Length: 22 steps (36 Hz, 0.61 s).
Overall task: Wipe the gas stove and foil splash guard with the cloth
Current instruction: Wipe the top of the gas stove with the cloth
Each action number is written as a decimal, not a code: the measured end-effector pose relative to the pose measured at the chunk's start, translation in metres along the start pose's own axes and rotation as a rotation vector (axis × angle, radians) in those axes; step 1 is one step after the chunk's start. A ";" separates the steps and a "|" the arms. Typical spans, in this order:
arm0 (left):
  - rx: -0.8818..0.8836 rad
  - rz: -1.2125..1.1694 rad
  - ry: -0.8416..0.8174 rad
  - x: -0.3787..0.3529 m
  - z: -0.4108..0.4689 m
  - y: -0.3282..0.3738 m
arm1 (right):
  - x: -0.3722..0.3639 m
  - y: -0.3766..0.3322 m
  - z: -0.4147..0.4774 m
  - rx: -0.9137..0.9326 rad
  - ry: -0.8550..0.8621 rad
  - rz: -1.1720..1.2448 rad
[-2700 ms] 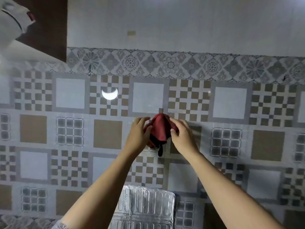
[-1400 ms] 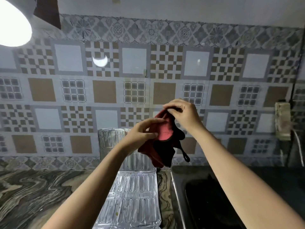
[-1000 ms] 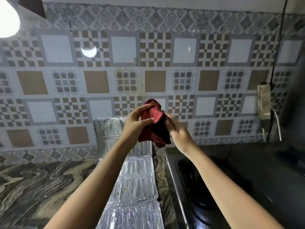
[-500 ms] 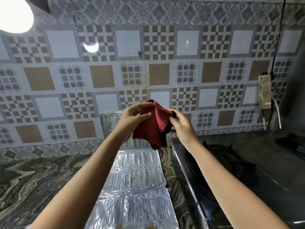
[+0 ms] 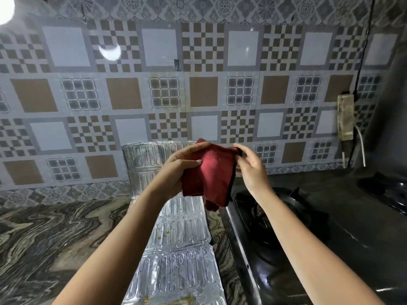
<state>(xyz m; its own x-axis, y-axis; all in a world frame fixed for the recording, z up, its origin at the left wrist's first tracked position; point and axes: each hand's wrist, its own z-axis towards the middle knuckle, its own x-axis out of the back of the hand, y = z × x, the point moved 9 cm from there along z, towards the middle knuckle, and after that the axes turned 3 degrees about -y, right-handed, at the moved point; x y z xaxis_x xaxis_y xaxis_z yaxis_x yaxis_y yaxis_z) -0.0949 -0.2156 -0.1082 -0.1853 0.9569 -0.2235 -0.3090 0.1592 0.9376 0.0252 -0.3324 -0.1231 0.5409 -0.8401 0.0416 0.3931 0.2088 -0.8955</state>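
A dark red cloth (image 5: 211,172) with a black edge hangs in the air between both hands, in front of the tiled wall. My left hand (image 5: 178,170) grips its left side and my right hand (image 5: 251,166) pinches its right upper corner. Below it, the ribbed foil splash guard (image 5: 180,234) lies along the counter, its far panel standing up against the wall; small yellowish specks dot it. The black gas stove (image 5: 319,227) sits to the right, with a burner grate under my right forearm.
A marbled dark counter (image 5: 55,234) stretches to the left of the foil. A patterned tile wall (image 5: 204,91) rises behind. On the wall at right hangs a beige power strip (image 5: 345,116) with a white cable. A small hook (image 5: 176,63) sticks out of the wall.
The cloth came off the wall hook and down over the counter. Both hands have since spread it wider. My view tilted down, bringing the stove and foil in.
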 end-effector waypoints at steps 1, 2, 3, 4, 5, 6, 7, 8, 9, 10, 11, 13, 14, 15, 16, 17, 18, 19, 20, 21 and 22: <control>-0.012 -0.021 0.015 -0.004 0.004 -0.001 | 0.004 0.000 0.000 -0.001 -0.022 -0.003; -0.026 -0.044 0.033 -0.008 0.008 -0.002 | 0.009 0.000 0.002 -0.001 -0.050 0.005; -0.043 -0.067 0.056 -0.012 0.012 -0.003 | 0.013 -0.001 0.002 0.006 -0.085 0.011; -0.067 -0.089 0.079 -0.017 0.016 -0.003 | 0.017 -0.002 0.001 0.016 -0.126 0.006; -0.095 -0.118 0.100 -0.022 0.021 -0.003 | 0.022 -0.001 0.001 0.015 -0.167 -0.007; -0.126 -0.152 0.122 -0.027 0.026 -0.003 | 0.026 0.001 0.001 0.008 -0.206 -0.010; -0.156 -0.189 0.142 -0.033 0.031 -0.003 | 0.030 0.003 0.001 0.009 -0.243 0.003; -0.181 -0.220 0.158 -0.039 0.037 -0.002 | 0.033 0.002 0.001 0.013 -0.280 0.043; -0.200 -0.243 0.164 -0.046 0.042 -0.003 | 0.036 0.000 0.001 0.021 -0.313 0.111; -0.207 -0.251 0.168 -0.055 0.048 -0.004 | 0.040 0.000 0.002 0.016 -0.332 0.167; -0.202 -0.250 0.163 -0.064 0.054 -0.007 | 0.046 0.001 0.004 0.023 -0.351 0.199; -0.186 -0.218 0.148 -0.081 0.066 -0.016 | 0.060 -0.001 0.008 0.059 -0.383 0.191; -0.187 -0.195 0.141 -0.088 0.070 -0.020 | 0.067 -0.004 0.008 0.070 -0.390 0.183; -0.198 -0.178 0.135 -0.096 0.075 -0.023 | 0.075 -0.003 0.011 0.079 -0.390 0.185; -0.218 -0.170 0.135 -0.102 0.078 -0.026 | 0.082 -0.003 0.012 0.080 -0.391 0.200; -0.239 -0.172 0.146 -0.107 0.080 -0.028 | 0.089 -0.002 0.014 0.079 -0.391 0.228; -0.257 -0.181 0.164 -0.112 0.082 -0.030 | 0.096 0.000 0.015 0.075 -0.388 0.248; -0.268 -0.188 0.187 -0.115 0.084 -0.033 | 0.102 0.002 0.016 0.077 -0.388 0.259; -0.270 -0.188 0.212 -0.117 0.087 -0.036 | 0.107 0.004 0.017 0.074 -0.395 0.265; -0.266 -0.178 0.230 -0.120 0.089 -0.039 | 0.111 0.005 0.017 0.072 -0.410 0.280; -0.254 -0.160 0.246 -0.122 0.090 -0.043 | 0.114 0.007 0.019 0.063 -0.423 0.292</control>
<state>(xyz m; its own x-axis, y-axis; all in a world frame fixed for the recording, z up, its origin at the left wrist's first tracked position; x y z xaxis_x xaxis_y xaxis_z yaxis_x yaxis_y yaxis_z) 0.0254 -0.3174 -0.0972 -0.3245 0.8332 -0.4478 -0.5679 0.2070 0.7966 0.1038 -0.4177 -0.1167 0.8828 -0.4693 -0.0193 0.2176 0.4451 -0.8686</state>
